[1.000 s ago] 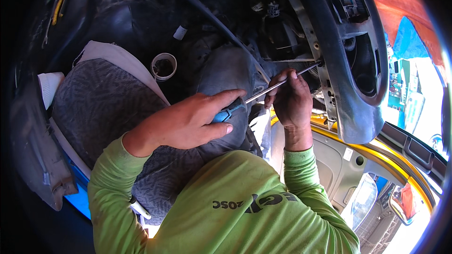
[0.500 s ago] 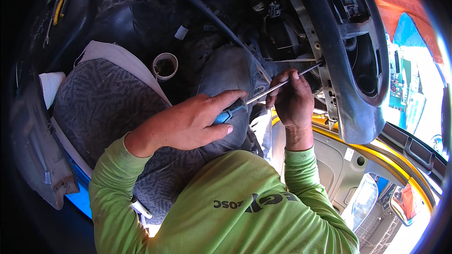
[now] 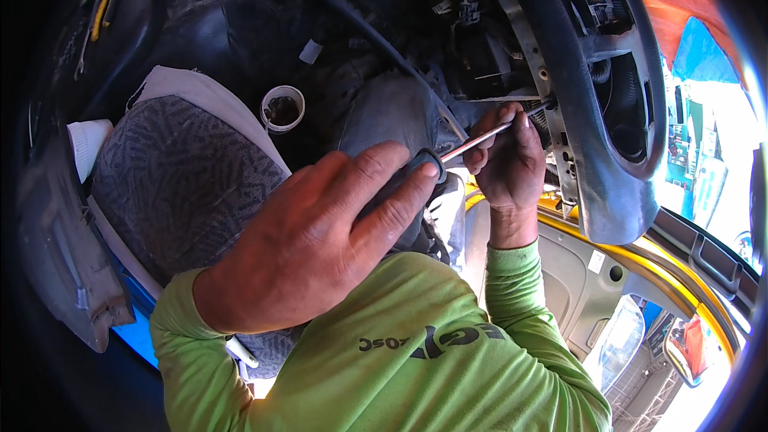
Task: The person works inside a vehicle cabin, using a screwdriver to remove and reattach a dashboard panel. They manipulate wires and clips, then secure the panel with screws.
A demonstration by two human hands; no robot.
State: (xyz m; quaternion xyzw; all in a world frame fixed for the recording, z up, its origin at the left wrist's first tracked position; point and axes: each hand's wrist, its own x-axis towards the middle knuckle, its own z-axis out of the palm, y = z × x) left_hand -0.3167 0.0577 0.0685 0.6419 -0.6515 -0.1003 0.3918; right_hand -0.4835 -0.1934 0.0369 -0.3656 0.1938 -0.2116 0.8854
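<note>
My left hand [image 3: 316,232] is closed around the handle of a screwdriver [image 3: 474,145], mostly hiding that handle. The long metal shaft slants up to the right. Farther along, the fingers of my right hand [image 3: 514,166] pinch the shaft close to its tip. That tip meets a metal strip [image 3: 534,56] with holes along the edge of a dark dashboard [image 3: 616,204]; whether it sits in a screw head there is too small to tell. Both forearms wear green sleeves.
A patterned grey seat [image 3: 184,184] lies on the left, with a white cup [image 3: 299,122] of dark contents beside it. Pliers with yellow handles [image 3: 100,16] and other tools lie far left. A dark bar [image 3: 360,24] crosses the middle. A yellow-edged door [image 3: 608,248] stands at right.
My left hand has turned over on the screwdriver handle and appears larger and closer, its back now covering the blue grip. My right hand has shifted slightly up and right along the shaft.
</note>
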